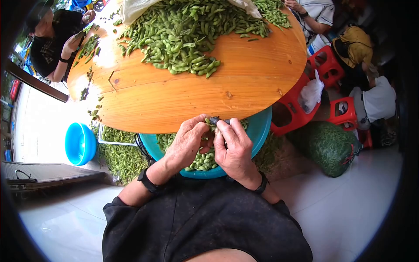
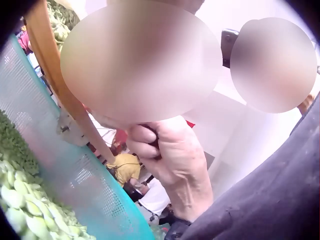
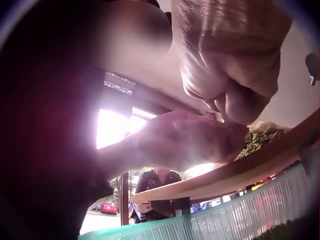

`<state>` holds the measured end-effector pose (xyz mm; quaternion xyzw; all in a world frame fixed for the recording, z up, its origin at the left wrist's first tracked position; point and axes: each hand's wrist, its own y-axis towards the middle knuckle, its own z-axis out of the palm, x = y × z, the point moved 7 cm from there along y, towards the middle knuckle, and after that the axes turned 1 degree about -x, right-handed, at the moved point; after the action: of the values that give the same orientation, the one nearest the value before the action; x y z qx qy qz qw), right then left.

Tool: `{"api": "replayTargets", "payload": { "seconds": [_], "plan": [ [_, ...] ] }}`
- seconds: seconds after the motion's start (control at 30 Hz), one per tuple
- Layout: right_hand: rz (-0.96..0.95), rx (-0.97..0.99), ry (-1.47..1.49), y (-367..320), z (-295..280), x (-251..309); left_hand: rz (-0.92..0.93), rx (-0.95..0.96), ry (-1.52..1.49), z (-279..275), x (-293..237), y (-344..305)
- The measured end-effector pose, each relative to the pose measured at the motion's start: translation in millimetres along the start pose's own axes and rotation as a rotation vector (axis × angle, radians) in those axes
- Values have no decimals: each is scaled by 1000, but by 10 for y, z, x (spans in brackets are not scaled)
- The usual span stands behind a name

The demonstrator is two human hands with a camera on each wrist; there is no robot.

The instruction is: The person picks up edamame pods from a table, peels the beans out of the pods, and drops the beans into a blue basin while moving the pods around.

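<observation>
Both hands meet over a teal perforated basket at the table's near edge. My left hand has its fingers curled and pinches a green soybean pod at the fingertips. Close against that pod, my right hand grips a small dark object, whose kind I cannot tell. Under the hands, plump green pods lie in the basket; the left wrist view shows them as pale green pods by the mesh wall. In the right wrist view, the fingers overlap and hide what they hold.
A big pile of soybean pods covers the far part of the wooden table. More pods lie on the floor at left, near a blue basin. Red stools and a full green net sack stand at right. Other people sit around.
</observation>
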<state>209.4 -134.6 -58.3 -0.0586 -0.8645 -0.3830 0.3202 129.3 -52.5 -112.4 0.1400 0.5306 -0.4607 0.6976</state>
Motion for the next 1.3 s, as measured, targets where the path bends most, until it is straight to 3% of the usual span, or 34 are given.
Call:
{"api": "replayTargets", "payload": {
  "seconds": [0.07,0.13,0.27,0.37,0.47,0.53,0.6,0.67,0.73,0.77,0.83,0.93,1.0,1.1,1.2,1.3],
  "plan": [
    [14,-1,9,10,-20,-52,64,-23,170,20,-36,0],
    [78,41,124,42,-39,-162,-57,-76,-225,30,89,21],
    [14,-7,99,51,-28,-62,7,-143,-371,35,155,-20],
    [24,-28,123,41,-14,-93,115,-77,-473,9,190,14],
    [85,-5,156,62,-97,-196,-41,-145,-464,61,171,-35],
    [178,-31,118,41,-317,-325,89,-43,67,100,25,-108],
    [292,-149,18,-1,-728,-539,143,213,606,157,-80,-211],
    [347,-233,-336,-35,-1192,-775,322,413,926,230,-241,-262],
    [298,-251,-666,-109,-1481,-989,382,306,1062,190,-511,-159],
    [436,-216,-650,-181,-1553,-1134,509,230,1089,91,-608,-22],
    [436,-201,-593,-183,-1525,-1092,673,-52,1219,-47,-924,282],
    [374,-155,-494,-152,-1364,-1023,882,-192,1432,-159,-1208,661],
    [357,-160,-436,-149,-1264,-1033,773,-222,1530,-233,-1192,870],
    [309,-157,-405,-118,-1154,-982,774,-208,1675,-273,-1074,970],
    [320,-114,-308,-85,-1015,-946,720,-236,1620,-309,-1079,884],
    [267,-82,-186,0,-830,-793,874,-322,1524,-432,-1076,791]
  ]
}}
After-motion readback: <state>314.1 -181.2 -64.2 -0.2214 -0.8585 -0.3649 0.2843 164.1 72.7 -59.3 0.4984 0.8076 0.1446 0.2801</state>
